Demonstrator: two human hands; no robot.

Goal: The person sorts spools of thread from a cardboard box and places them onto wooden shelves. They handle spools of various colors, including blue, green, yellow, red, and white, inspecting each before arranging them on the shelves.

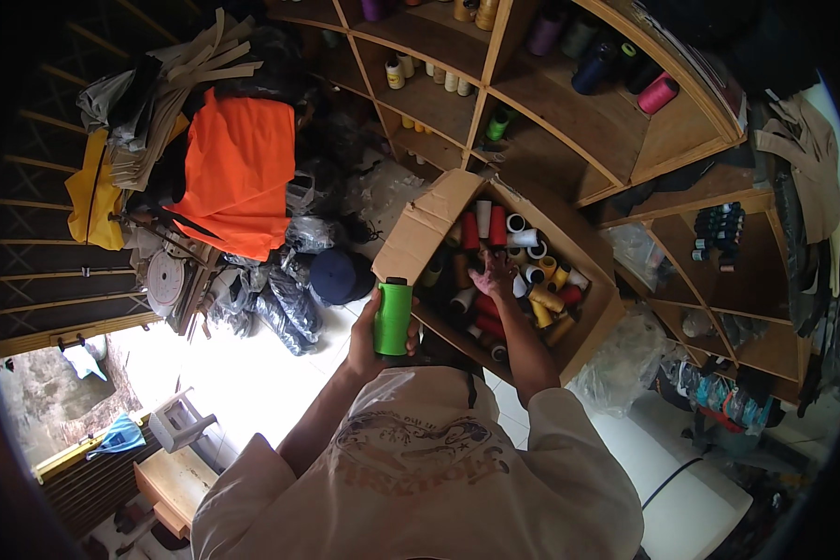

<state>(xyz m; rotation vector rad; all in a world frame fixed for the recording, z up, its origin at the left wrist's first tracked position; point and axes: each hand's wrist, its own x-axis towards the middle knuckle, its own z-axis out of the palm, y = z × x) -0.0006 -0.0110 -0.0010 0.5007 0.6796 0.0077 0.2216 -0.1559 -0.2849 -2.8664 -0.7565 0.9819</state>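
Observation:
My left hand (363, 340) is wrapped round a bright green thread spool (395, 319), held upright in front of my chest. It is outside the left side of an open cardboard box (595, 329) full of thread spools. My right hand (495, 274) reaches into this box with its fingers apart, over the spools and just below a red spool (497, 226). No spool shows within its grasp. Around it lie a grey spool (483, 219), several yellow spools (546, 299), and white and dark red ones. Some spools are hidden under others and behind my forearm.
Wooden shelves (490, 93) with thread spools stand beyond the box and curve round to the right. Orange fabric (243, 173) and plastic-wrapped bundles (285, 303) are piled at the left, beside a dark blue cap (339, 275). Clear plastic bags (625, 364) lie right of the box.

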